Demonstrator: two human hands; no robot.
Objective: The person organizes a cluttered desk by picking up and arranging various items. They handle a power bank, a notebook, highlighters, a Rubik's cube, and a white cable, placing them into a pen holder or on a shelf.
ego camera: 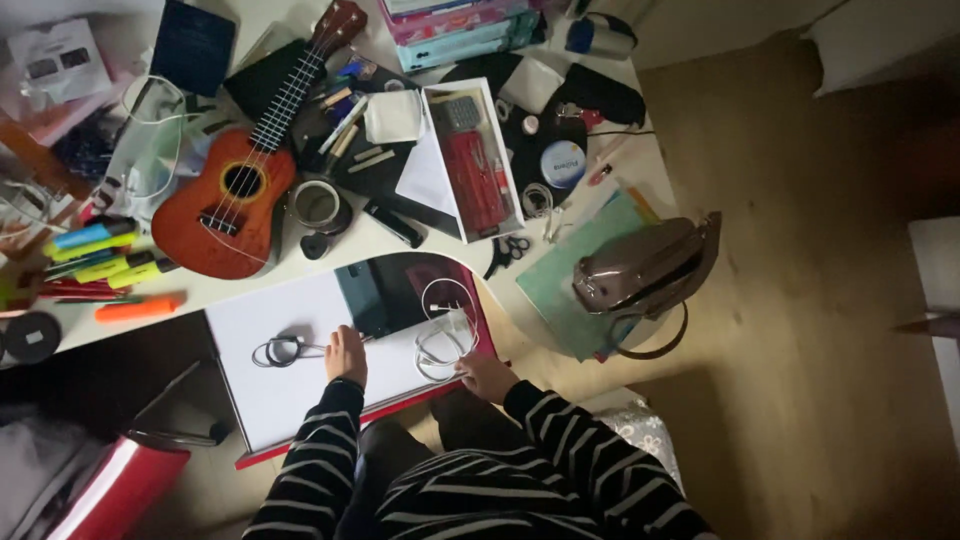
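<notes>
My left hand point(346, 355) rests flat on a large white board with a red edge point(285, 400) that lies across my lap. Just left of it lies a coiled black cable point(281, 350). A dark tablet point(390, 292) sits on the board beyond my hands. My right hand point(486, 377) is at the board's right edge, fingers touching a bundle of white cables and a white charger point(445, 340). Whether it grips them I cannot tell. Both sleeves are black with white stripes.
A cluttered white desk point(350, 245) holds a red-brown ukulele point(240, 180), highlighters point(100, 255), a roll of tape point(318, 205), scissors point(508, 250), an open white box point(470, 160) and a brown handbag point(645, 270). A red bin point(110, 490) stands at lower left. Wooden floor lies to the right.
</notes>
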